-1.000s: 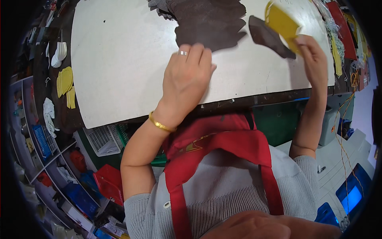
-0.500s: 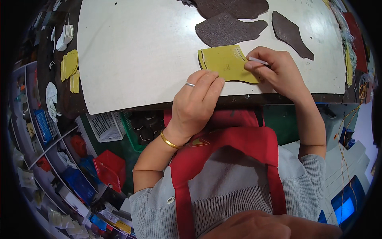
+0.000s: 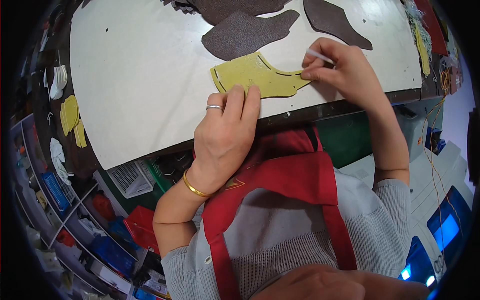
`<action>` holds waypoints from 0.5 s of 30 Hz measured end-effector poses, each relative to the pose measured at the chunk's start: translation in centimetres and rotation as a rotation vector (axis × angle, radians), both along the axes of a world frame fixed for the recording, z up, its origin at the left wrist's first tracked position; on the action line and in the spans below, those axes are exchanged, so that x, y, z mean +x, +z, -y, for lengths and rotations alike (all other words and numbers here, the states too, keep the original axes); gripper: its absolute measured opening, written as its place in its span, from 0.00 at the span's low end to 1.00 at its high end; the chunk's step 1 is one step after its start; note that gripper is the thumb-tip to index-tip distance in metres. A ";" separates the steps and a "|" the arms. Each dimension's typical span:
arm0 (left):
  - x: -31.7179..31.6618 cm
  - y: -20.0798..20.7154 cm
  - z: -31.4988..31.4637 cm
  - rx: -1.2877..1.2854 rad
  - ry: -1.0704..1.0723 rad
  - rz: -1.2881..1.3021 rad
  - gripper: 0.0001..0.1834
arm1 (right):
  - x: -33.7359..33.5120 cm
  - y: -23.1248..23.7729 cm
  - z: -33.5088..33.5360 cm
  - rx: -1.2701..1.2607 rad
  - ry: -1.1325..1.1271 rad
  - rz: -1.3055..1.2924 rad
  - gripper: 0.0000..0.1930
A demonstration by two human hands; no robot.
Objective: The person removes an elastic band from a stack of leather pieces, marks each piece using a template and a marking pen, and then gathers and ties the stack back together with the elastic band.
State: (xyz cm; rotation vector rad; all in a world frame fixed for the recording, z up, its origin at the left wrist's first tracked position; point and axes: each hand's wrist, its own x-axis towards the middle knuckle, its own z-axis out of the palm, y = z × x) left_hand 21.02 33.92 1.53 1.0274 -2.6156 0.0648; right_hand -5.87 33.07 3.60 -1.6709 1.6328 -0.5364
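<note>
The yellow template (image 3: pixel 242 74) lay placed, left hand (image 3: pixel 225 127) pressing it, right hand (image 3: pixel 347 72) pinching a white stick (image 3: pixel 319 55); the dark piece (image 3: pixel 247 35) beyond lay uncovered.

We can't read any words or numbers here. We see faint marks on the yellow piece (image 3: pixel 247 71) near the upper middle, and a small yellow sign (image 3: pixel 235 184) on the red apron (image 3: pixel 300 175) below, with no letters we can make out.
</note>
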 end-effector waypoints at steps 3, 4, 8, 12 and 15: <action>-0.4 0.9 0.1 0.011 -0.036 0.058 0.24 | 0.9 -0.5 -1.9 -0.142 -0.026 -0.108 0.12; -0.4 1.1 0.1 0.018 -0.058 0.080 0.25 | 1.2 -0.6 -2.2 -0.242 0.000 -0.180 0.11; -0.6 0.6 -0.6 0.031 -0.028 0.078 0.29 | 0.5 -0.5 -0.8 -0.497 0.030 -0.331 0.09; -1.6 0.0 -1.5 0.005 -0.098 0.099 0.25 | 1.8 2.3 1.7 -0.714 0.160 -0.317 0.08; -2.1 -1.0 -1.9 -0.094 -0.111 0.103 0.22 | 6.1 2.5 2.6 -0.595 0.295 -0.207 0.12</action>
